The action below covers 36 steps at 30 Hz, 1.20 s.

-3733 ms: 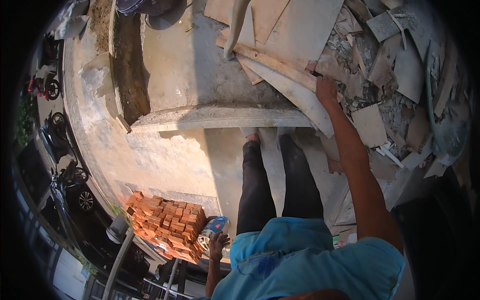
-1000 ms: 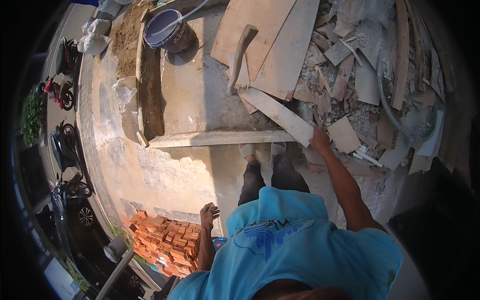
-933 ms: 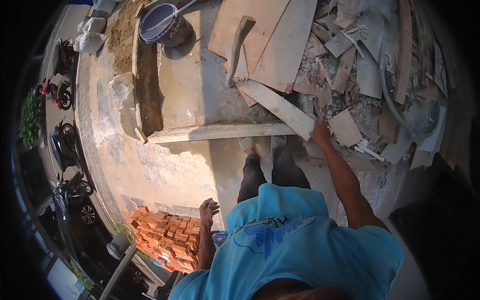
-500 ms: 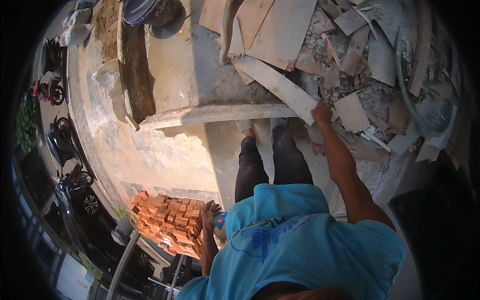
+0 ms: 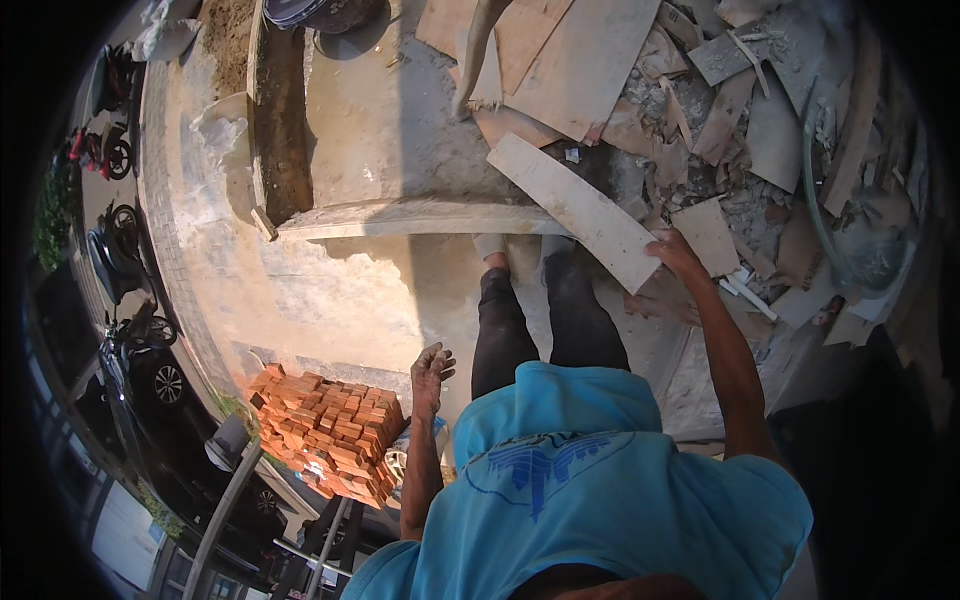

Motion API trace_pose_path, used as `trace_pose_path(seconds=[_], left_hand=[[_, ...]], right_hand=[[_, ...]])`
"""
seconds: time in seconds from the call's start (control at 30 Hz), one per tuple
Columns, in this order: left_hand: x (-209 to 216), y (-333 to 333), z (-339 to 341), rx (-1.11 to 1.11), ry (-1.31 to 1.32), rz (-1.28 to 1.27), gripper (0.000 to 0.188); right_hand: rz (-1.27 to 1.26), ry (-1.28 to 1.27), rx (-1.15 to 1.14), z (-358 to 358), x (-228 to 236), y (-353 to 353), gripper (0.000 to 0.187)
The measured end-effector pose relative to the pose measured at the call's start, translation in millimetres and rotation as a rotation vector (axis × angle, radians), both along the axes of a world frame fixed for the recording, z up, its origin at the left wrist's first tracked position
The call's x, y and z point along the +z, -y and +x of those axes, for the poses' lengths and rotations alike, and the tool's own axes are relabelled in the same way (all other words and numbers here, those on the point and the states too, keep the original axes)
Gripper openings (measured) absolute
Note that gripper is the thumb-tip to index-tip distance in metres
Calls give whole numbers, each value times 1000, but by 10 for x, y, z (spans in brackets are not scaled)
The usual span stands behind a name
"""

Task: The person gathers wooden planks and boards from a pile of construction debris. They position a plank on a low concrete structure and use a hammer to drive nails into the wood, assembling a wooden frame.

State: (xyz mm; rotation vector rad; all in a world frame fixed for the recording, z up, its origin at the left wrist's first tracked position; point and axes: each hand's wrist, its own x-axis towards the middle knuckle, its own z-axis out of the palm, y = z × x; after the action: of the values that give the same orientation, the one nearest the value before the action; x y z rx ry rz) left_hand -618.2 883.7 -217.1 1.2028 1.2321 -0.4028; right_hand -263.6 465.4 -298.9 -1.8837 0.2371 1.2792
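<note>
My right hand [image 5: 674, 250] grips the near corner of a long, pale plywood strip [image 5: 575, 210]. The strip slants away to the far left, over the right end of a low wooden form board [image 5: 420, 221]; its far end lies near larger plywood sheets [image 5: 590, 75]. My left hand [image 5: 432, 372] hangs in the air with nothing in it, its fingers apart and loosely bent. Closest to it is a stack of orange bricks [image 5: 330, 425], to its left and farther down the picture.
Broken boards and rubble [image 5: 700, 130] cover the ground at the far right, with a clear hose [image 5: 812, 165] curving over them. A dark bucket [image 5: 325, 12] stands at the far left beside a wooden-sided trench [image 5: 280, 120]. Parked motorbikes [image 5: 118, 255] line the left.
The plywood strip has been raised at my end and shifted right and nearer with my right hand. My left hand has moved farther out in front, away from the bricks.
</note>
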Motion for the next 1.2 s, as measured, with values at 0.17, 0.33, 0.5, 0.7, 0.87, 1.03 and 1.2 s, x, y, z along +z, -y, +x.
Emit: trace_pose_path(seconds=[0.17, 0.33, 0.5, 0.7, 0.87, 1.03, 1.2], left_hand=[[-317, 390, 950, 229, 169, -263, 68], [-158, 507, 1612, 541, 526, -635, 62], [-54, 176, 1622, 731, 572, -330, 43], [344, -679, 1402, 742, 684, 99, 42], [751, -1277, 770, 546, 427, 704, 45], [968, -1214, -106, 95, 118, 960, 62], [691, -962, -1342, 44, -90, 675, 42]], right_hand=[[122, -92, 105, -53, 441, 85, 38], [369, -111, 295, -33, 727, -589, 35], [565, -59, 531, 98, 535, -1164, 42], [268, 31, 15, 914, -197, -1384, 58], [-94, 531, -94, 1675, -1071, -1187, 57], [-356, 615, -222, 2056, -1531, -1098, 66], [-393, 523, -341, 2296, -1867, -1106, 68]])
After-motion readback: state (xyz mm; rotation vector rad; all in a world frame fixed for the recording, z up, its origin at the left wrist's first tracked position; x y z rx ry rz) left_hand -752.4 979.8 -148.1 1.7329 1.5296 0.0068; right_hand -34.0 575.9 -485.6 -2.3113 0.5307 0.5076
